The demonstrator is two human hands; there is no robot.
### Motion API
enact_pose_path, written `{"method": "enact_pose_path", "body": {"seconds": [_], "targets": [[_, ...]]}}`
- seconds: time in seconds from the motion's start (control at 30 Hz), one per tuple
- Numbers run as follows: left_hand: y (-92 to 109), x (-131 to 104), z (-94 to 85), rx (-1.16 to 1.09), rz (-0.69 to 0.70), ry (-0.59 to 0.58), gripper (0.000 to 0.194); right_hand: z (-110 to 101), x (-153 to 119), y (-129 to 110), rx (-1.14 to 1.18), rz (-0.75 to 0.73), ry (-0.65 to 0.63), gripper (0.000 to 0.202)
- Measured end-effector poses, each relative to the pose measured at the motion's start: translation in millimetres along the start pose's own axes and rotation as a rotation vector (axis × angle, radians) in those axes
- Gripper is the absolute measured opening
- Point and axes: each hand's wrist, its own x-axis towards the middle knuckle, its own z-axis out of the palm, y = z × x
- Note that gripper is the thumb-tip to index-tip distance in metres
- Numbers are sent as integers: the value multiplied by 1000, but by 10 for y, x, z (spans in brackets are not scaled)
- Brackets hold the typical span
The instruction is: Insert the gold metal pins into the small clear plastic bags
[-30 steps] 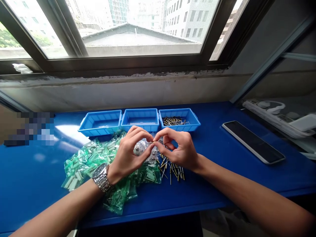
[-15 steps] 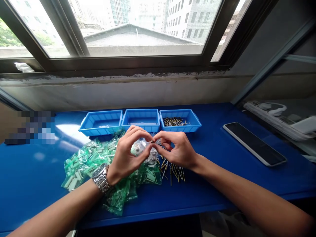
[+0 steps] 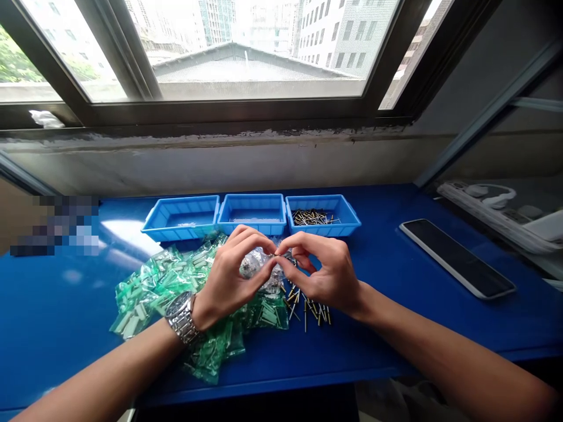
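My left hand (image 3: 235, 269), with a metal watch (image 3: 182, 316) on its wrist, pinches with thumb and forefinger. Tip to tip with it, my right hand (image 3: 323, 269) makes the same pinch. A tiny dark piece shows between the fingertips, too small and covered to name. Below the hands lie green plastic packets (image 3: 153, 287) with pale strips inside. Clear bags (image 3: 260, 264) of small parts show between the hands. Loose pop rivets (image 3: 312, 308), brass-coloured and silver, are scattered under my right hand.
Three blue bins stand in a row: the left bin (image 3: 180, 234) and middle bin (image 3: 251, 227) hold a few small pieces, the right bin (image 3: 352, 225) holds rivets (image 3: 312, 217). A phone (image 3: 457, 258) lies at the right. Earphones (image 3: 492, 196) rest in a clear tray behind it.
The small dark piece, visible between my fingertips before, is now mostly covered by them. My right hand has shifted slightly right and turned a little; both hands stay pinched together.
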Motion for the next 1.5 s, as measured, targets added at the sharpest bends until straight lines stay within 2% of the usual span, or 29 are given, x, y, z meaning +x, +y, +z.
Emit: {"method": "enact_pose_path", "body": {"seconds": [0.1, 0.3, 0.47, 0.57, 0.67, 0.8, 0.9, 0.97, 1.1, 1.17, 1.37, 1.5], "targets": [[5, 0, 2, 1, 13, -4, 4, 3, 1, -5, 24, 6, -15, 3], [5, -14, -25, -28, -14, 75, 4, -35, 26, 22, 2, 81, -17, 9], [-2, -21, -26, -63, -17, 71, 4, 10, 1, 78, 22, 102, -159, 10], [-19, -25, -18, -55, -40, 58, 8, -18, 19, 123, -16, 87, -187, 11], [-56, -39, -9, -59, -92, 120, 15, -187, 106, 209, -186, 139, -144, 13], [-108, -59, -1, -114, -144, 149, 9, -518, 230, 366, -497, 342, -166, 19], [-122, -59, -3, -128, -131, 130, 11, -691, 257, 408, -557, 428, -168, 30], [-119, -51, -7, -137, -103, 114, 13, -750, 253, 385, -464, 428, -259, 33], [-104, -33, -15, -142, -65, 97, 15, -776, 232, 314, -141, 427, -711, 25], [-96, -25, -22, -131, -53, 84, 14, -762, 219, 298, -45, 438, -868, 19], [-44, -16, -57, -111, -40, 42, 30, -701, 193, 308, 11, 468, -1040, 14], [-13, -18, -63, -99, -51, 50, 25, -682, 199, 325, -4, 467, -1090, 16]]}}
